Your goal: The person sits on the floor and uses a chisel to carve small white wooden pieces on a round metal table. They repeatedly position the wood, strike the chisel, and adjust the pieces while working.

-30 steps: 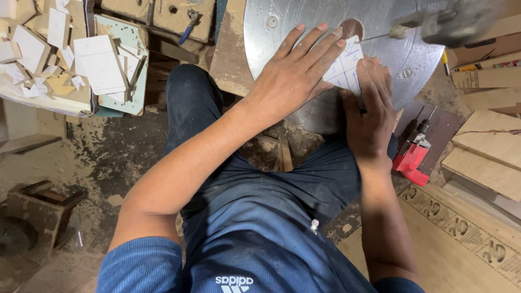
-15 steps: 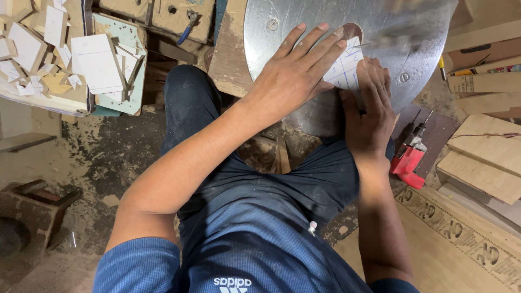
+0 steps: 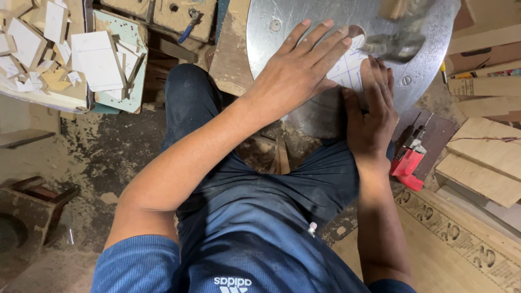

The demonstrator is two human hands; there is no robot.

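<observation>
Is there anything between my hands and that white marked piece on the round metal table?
Nothing visible. The left hand lies flat on the white marked piece, and the right hand presses its near edge, on the round metal table. A blurred object sits just beyond.

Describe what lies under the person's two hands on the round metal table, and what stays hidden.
A thin white piece with drawn lines lies flat on the round metal table, under the left hand and right hand. Its covered part and full outline cannot be seen.
</observation>
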